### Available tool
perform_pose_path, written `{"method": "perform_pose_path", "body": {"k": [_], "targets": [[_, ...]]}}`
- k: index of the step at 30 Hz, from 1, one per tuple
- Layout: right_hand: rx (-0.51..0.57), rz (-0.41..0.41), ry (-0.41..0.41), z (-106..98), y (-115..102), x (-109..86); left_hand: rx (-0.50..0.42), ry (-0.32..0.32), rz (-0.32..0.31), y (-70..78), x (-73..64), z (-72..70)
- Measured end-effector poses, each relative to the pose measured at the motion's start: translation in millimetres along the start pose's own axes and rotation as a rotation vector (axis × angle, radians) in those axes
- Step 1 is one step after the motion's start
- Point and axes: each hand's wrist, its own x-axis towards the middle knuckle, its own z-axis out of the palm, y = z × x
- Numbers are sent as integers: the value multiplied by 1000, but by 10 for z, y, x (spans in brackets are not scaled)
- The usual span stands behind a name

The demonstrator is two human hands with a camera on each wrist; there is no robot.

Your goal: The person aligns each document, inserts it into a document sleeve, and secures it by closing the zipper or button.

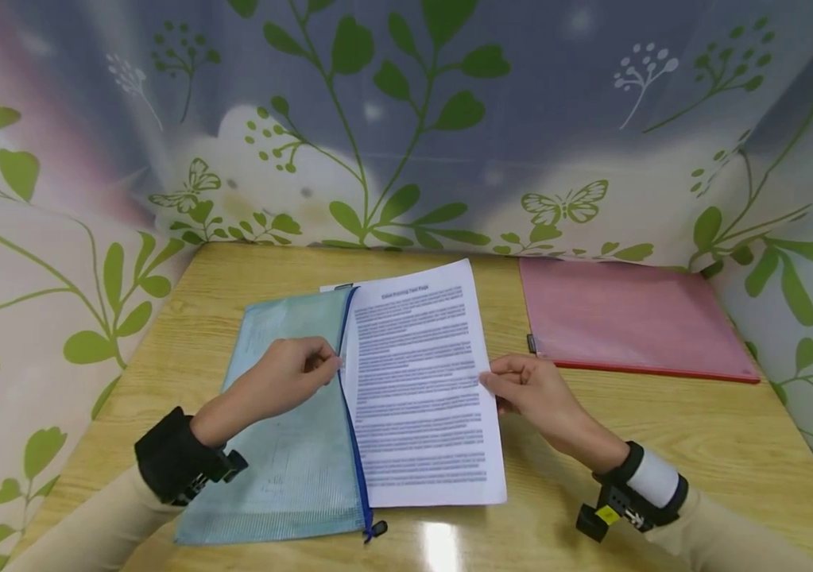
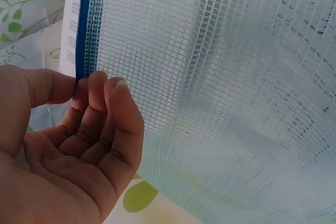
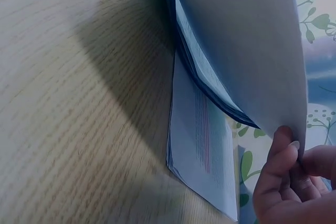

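Observation:
A light blue mesh zip pouch lies on the left of the table, its dark blue zipper edge parted. My left hand pinches that edge between thumb and fingers; the left wrist view shows the grip on the zipper tape. My right hand pinches the right edge of a printed sheet, whose left side is inside the pouch opening. In the right wrist view the sheet's blank back is lifted above the table. More printed paper lies below the pouch's zipper edge.
A pink zip pouch with a red edge lies at the back right of the wooden table. Leaf-patterned curtains close off the back and both sides. A dark zipper pull sits at the blue pouch's near corner.

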Motion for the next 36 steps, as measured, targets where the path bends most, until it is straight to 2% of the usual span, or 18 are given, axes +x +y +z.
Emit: {"method": "perform_pose_path", "body": {"k": [17,36], "targets": [[3,8,-12,77,7,-11,5,-2,2,15,6,-13],[15,-24,-10,168,72,-17,1,13,8,-32,1,32]]}}
